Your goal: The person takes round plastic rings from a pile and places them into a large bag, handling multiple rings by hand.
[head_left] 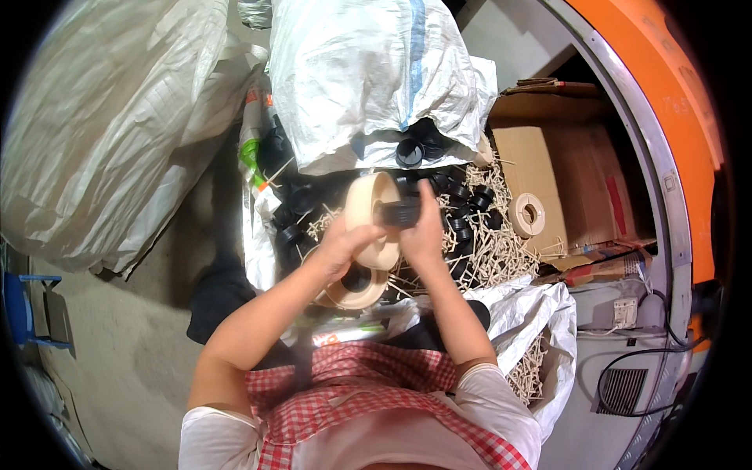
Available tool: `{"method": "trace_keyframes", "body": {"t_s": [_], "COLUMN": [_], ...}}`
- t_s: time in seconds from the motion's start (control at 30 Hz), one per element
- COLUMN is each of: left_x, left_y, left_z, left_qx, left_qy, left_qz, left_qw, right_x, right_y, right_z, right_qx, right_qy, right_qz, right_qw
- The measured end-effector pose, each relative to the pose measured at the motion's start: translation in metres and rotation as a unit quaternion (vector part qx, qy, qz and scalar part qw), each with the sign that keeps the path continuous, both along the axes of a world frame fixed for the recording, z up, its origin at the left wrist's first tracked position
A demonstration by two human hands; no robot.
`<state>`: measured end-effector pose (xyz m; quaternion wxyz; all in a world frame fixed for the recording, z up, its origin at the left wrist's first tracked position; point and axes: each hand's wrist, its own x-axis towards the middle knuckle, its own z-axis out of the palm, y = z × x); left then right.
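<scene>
My left hand (338, 249) is closed around a cream plastic ring (362, 205), tilted on its edge, with the thumb across its near side. In my right hand (424, 239) is a black ridged plastic cap (403, 212), its end at the ring's opening. Motion smears both pieces, so I cannot tell how far the cap reaches inside. Just below my hands lies a second cream ring (356, 296), partly covered by the left hand. Under and around them is a heap of black caps (459, 229) mixed with thin cream plastic sticks (495, 254).
A white woven sack (345, 86) with a blue stripe slumps over the heap's far side, black caps at its mouth. Right of the heap, a cream flanged ring (528, 215) lies by an open cardboard box (568, 172). Left stands a large translucent bag (117, 125); an orange machine frame (689, 117) rises right.
</scene>
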<state>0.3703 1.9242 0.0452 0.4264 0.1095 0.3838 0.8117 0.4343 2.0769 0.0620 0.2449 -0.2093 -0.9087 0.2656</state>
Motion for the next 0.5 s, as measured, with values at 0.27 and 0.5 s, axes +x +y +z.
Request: {"method": "trace_keyframes", "body": {"t_s": [0.27, 0.5], "left_x": [-0.005, 0.011], "left_y": [0.002, 0.009], "left_z": [-0.003, 0.001], "left_qx": [0.011, -0.056], "left_qy": [0.049, 0.357], "left_qz": [0.057, 0.052], "left_qw": [0.997, 0.931], "right_x": [0.009, 0.019], "right_y": [0.006, 0.041], "right_z": [0.02, 0.0], "right_qx": [-0.175, -0.425], "right_qy": [-0.137, -0.168], "right_qz": [0.24, 0.29], "right_qw": [0.945, 0.841]}}
